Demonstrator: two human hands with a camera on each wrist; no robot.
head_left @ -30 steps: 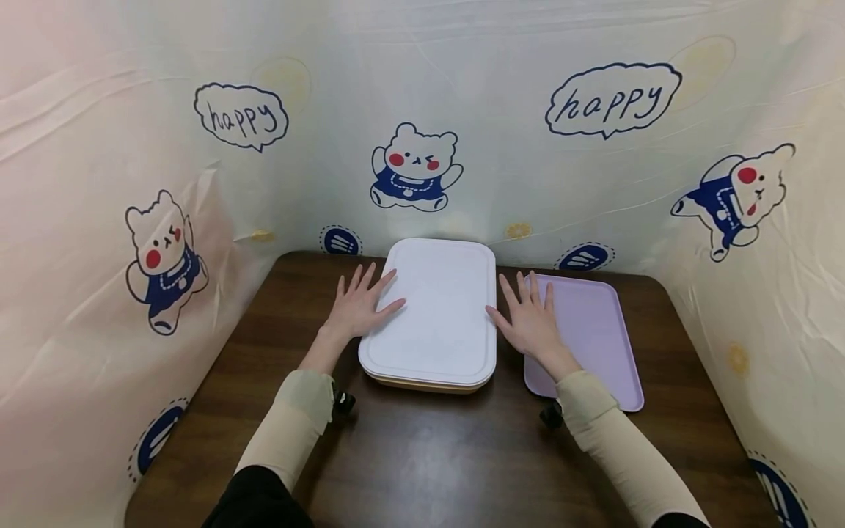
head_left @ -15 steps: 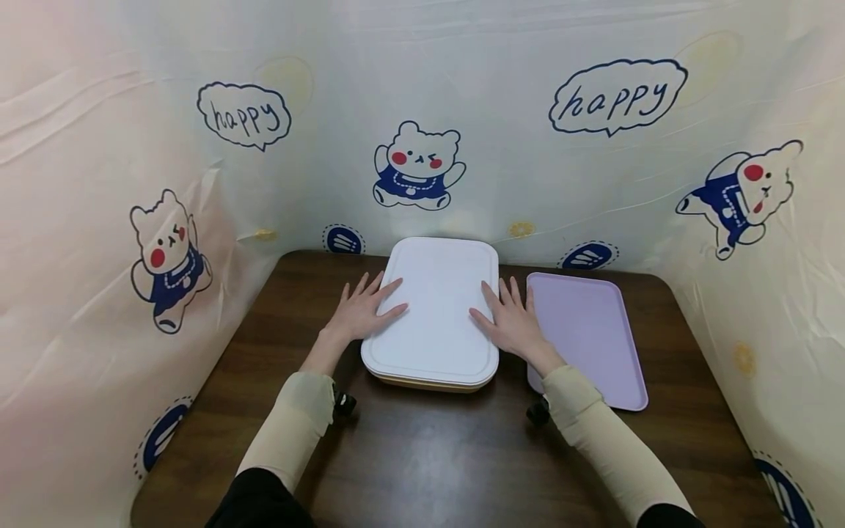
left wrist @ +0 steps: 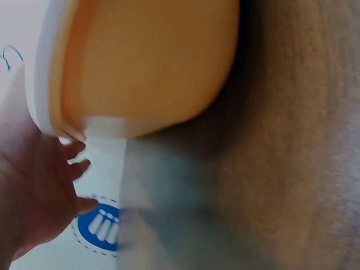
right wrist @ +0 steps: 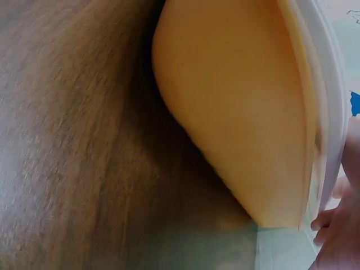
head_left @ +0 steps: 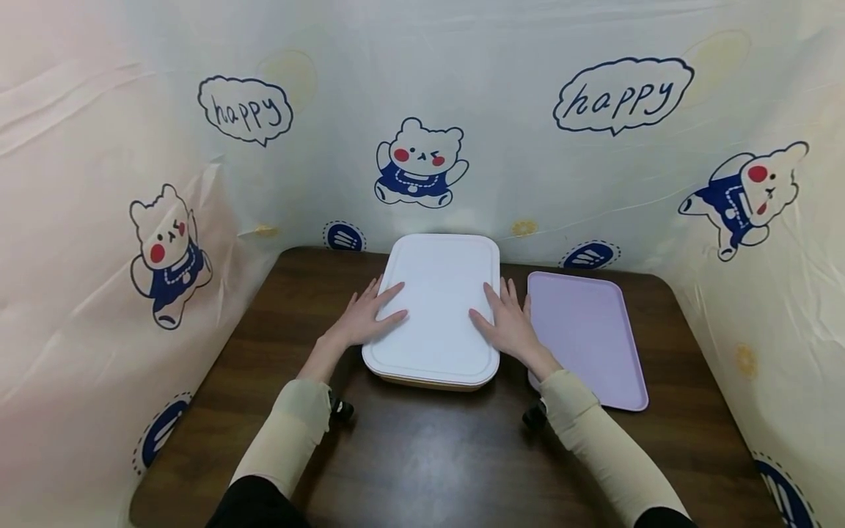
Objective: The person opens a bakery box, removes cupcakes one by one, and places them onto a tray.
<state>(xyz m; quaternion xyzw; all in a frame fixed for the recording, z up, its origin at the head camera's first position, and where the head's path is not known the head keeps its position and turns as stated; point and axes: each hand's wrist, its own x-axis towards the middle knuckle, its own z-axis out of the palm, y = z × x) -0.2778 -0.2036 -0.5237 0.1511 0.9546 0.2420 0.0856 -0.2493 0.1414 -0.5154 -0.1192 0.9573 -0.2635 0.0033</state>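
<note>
A white rectangular lid (head_left: 439,315) with rounded corners covers a yellow-orange box (left wrist: 152,62) on the table. My left hand (head_left: 359,317) grips the lid's left edge, its thumb and index finger on top. In the left wrist view, other fingers (left wrist: 79,169) of that hand curl at the rim, beside the box's upper edge. On the opposite edge my right hand (head_left: 511,326) holds the lid, thumb and index finger on top. The right wrist view shows some of its fingers (right wrist: 323,219) bent at the lid's rim. What lies inside the box is hidden.
A flat lilac tray (head_left: 587,337) lies to the right of the box on the dark wooden table (head_left: 422,455). Behind and on both sides hangs a pale curtain (head_left: 502,147) printed with bears and the word "happy".
My right hand has moved left from over the lilac tray's edge onto the lid. My left hand's outer fingers have dropped around the lid's left edge. The box appears to stay in place.
</note>
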